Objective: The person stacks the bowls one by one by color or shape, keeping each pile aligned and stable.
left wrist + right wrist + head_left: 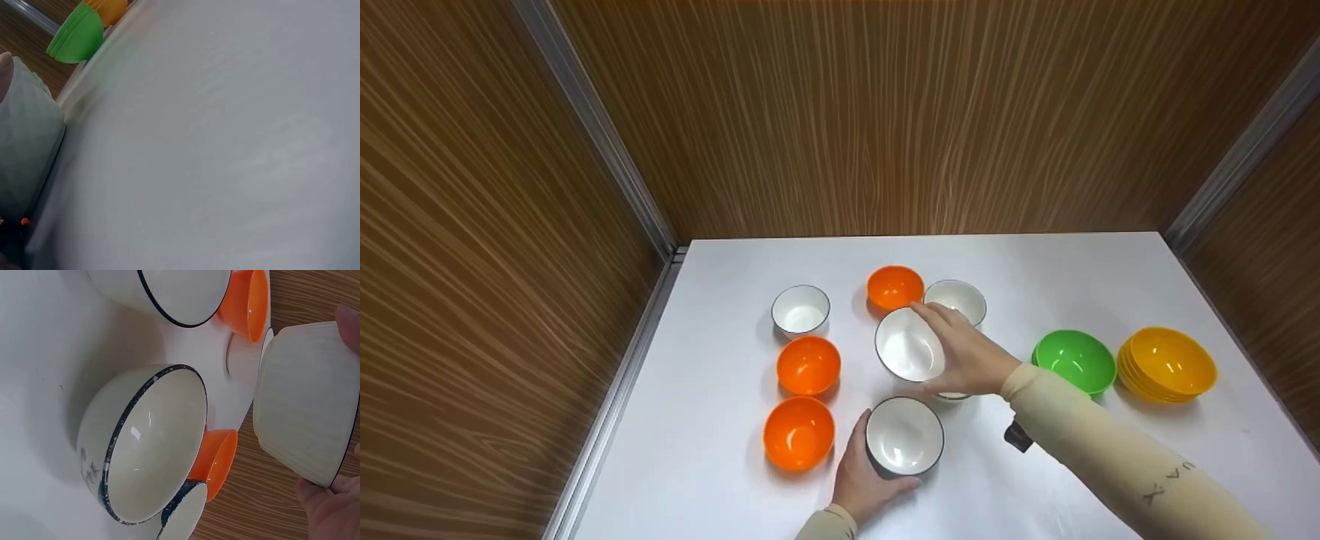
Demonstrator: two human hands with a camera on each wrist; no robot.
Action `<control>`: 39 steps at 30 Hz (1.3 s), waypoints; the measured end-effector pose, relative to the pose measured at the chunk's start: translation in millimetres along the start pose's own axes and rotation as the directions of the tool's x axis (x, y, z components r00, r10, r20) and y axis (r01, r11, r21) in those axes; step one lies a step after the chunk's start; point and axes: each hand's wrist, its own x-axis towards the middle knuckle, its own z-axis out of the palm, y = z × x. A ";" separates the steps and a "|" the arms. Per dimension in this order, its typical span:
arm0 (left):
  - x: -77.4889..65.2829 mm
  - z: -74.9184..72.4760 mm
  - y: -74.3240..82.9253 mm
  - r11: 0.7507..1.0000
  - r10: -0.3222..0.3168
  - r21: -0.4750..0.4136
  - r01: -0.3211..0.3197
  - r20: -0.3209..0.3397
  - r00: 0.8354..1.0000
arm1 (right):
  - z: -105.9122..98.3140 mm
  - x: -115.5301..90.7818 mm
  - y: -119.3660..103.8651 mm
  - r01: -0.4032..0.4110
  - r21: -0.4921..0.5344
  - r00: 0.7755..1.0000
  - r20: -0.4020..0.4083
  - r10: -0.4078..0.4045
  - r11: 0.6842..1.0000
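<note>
- Right hand (966, 351): fingers curled round the raised white bowl (906, 346) (a circular rim), mouth upward, right of two orange bowls (808, 365).
- Left hand (861, 480): fingers round the nearer white bowl (904, 436), mouth upward.

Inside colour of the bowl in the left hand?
White; the bowl shows it best in the head view.

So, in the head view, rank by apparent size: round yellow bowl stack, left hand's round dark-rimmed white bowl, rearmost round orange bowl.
1. Yellow bowl stack
2. Dark-rimmed white bowl
3. Rearmost orange bowl, though distance shrinks it
</note>
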 end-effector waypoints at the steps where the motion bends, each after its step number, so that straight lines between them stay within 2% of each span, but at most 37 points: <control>1: -0.2 0.1 0.2 1.000 0.000 0.002 0.000 0.000 1.000 | -1.2 -1.8 -1.3 0.011 0.001 1.000 -0.001 -0.011 1.000; 10: -1.4 -0.9 0.6 0.998 -0.055 0.017 0.055 0.031 0.998 | 0.2 -18.1 -12.7 0.099 0.013 0.995 -0.010 -0.099 0.995; 15: 0.4 -1.2 -1.5 0.998 -0.050 0.034 0.049 0.044 0.998 | 11.1 -26.8 -16.7 0.172 -0.017 0.985 -0.022 -0.173 0.985; 24: 1.8 -2.4 0.1 0.996 -0.088 0.026 0.086 0.084 0.993 | 30.3 -43.1 -22.2 0.197 0.013 0.979 0.044 -0.197 0.980; 31: 0.3 -4.5 2.2 0.999 -0.044 -0.006 0.045 0.051 0.998 | 45.9 -52.3 -21.6 0.225 0.026 0.972 0.065 -0.227 0.974; 36: 1.1 -2.5 0.1 0.999 0.027 -0.018 -0.027 0.012 1.000 | 54.7 -58.1 -19.7 0.244 0.030 0.967 0.070 -0.246 0.969; 39: 1.4 -0.9 -1.4 0.999 0.046 -0.023 -0.046 -0.005 0.999 | 58.7 -60.7 -18.0 0.250 0.030 0.966 0.067 -0.252 0.968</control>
